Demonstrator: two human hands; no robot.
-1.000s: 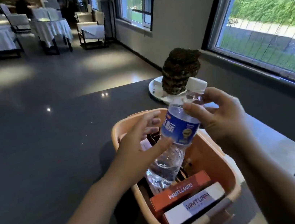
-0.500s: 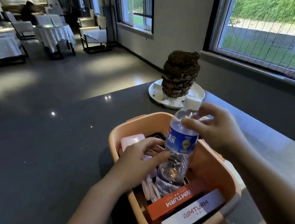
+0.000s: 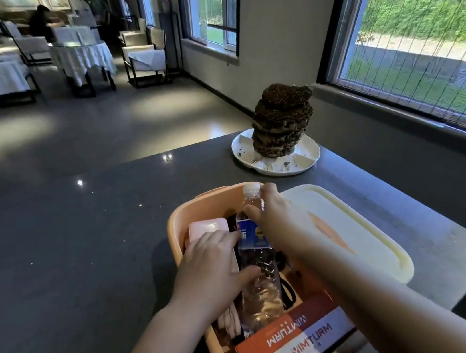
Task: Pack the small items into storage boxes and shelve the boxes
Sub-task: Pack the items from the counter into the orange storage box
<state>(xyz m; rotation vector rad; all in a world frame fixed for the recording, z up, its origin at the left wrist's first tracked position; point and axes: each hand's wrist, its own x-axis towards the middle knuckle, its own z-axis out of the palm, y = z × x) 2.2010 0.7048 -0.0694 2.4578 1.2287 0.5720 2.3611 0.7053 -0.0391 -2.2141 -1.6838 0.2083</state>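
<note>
While both hands grip it, ribbed clear plastic bottle [image 3: 259,286], rounded orange box [image 3: 177,229].

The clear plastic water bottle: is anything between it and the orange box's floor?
Yes. The clear plastic water bottle lies inside the orange plastic box on black items; both hands grip it.

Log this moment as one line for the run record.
step: laying water bottle into orange box | left hand: on bottle | right hand: grips neck | lid: off, beside box
</note>
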